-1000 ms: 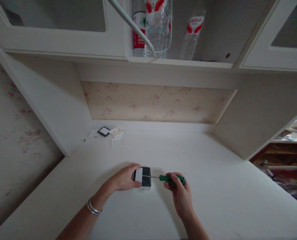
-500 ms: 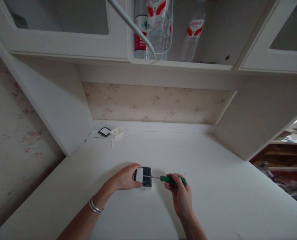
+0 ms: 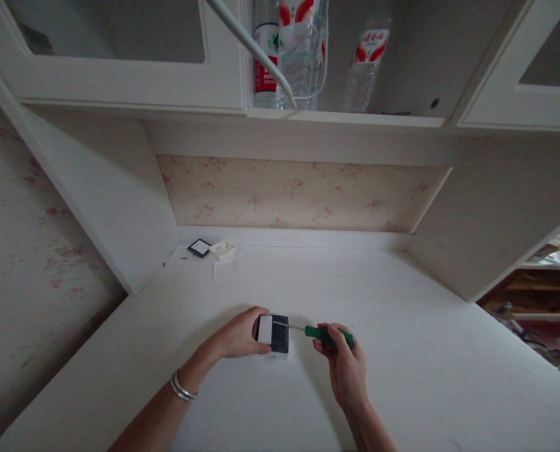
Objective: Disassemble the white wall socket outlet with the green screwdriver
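L hand (image 3: 240,334), silver bracelets (image 3: 183,387) at its wrist, has thumb & fingers apart but clamped on the L part of a small blk/wht box (image 3: 280,339). Box sits on the wht counter (image 3: 393,301), approx. midway btwn side edges, well fwd of the back edge. R hand's (image 3: 342,361) fingers are closed round a grn-handled screwdriver (image 3: 314,331) — tip over the box's blk face, contact unclear. Near the back L corner — dk square piece (image 3: 199,248), cream part (image 3: 222,250).
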The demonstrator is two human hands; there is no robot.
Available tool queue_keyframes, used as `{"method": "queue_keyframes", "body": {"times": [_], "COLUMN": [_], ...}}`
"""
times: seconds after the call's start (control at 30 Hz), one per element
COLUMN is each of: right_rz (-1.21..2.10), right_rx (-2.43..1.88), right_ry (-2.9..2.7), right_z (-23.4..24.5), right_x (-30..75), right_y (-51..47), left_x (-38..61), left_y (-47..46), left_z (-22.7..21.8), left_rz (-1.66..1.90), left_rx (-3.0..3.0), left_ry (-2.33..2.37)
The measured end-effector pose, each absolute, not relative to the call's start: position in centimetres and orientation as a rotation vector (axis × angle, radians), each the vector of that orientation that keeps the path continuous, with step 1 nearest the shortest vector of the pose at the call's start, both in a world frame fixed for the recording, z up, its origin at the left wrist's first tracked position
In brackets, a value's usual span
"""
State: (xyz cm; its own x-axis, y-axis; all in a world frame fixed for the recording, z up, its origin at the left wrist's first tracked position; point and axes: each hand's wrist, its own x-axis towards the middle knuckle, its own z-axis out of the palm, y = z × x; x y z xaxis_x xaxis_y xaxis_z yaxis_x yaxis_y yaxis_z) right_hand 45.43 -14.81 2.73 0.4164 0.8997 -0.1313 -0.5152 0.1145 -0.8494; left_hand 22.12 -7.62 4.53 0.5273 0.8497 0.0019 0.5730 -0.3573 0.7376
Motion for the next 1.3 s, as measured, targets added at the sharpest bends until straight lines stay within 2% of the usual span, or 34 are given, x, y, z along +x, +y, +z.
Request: {"method": "queue_keyframes", "body": {"times": [0.23, 0.43, 0.67, 0.97, 1.3], "right_rz": [1.063, 1.069, 1.087, 1.121, 1.132], "right_rx": [-0.952, -0.943, -0.95, -1.006, -0.989], "right_ry": [-0.424, -0.304, -0.275, -0.337, -0.364], "right_z": [1.8, -0.1, -0.6, -0.1, -0.3], "right_x": [46.6, 46.3, 46.1, 45.6, 45.7], "right_y": [-15.9, -16.5, -16.8, -16.7, -17.1], "left_x": [20.2, 19.3, 19.0, 17.3, 14.7], "left_y": [-4.1, 1.7, 8.6, 6.6, 5.2], "left_z": [2.6, 2.1, 2.1, -0.5, -0.1], "left_rz": [0.748, 0.597, 0.655, 0.58, 0.607], "left_rx": [1.953, 2.183, 2.227, 2.372, 2.394], "left_ry": [1.223, 1.509, 1.762, 1.905, 1.924]}}
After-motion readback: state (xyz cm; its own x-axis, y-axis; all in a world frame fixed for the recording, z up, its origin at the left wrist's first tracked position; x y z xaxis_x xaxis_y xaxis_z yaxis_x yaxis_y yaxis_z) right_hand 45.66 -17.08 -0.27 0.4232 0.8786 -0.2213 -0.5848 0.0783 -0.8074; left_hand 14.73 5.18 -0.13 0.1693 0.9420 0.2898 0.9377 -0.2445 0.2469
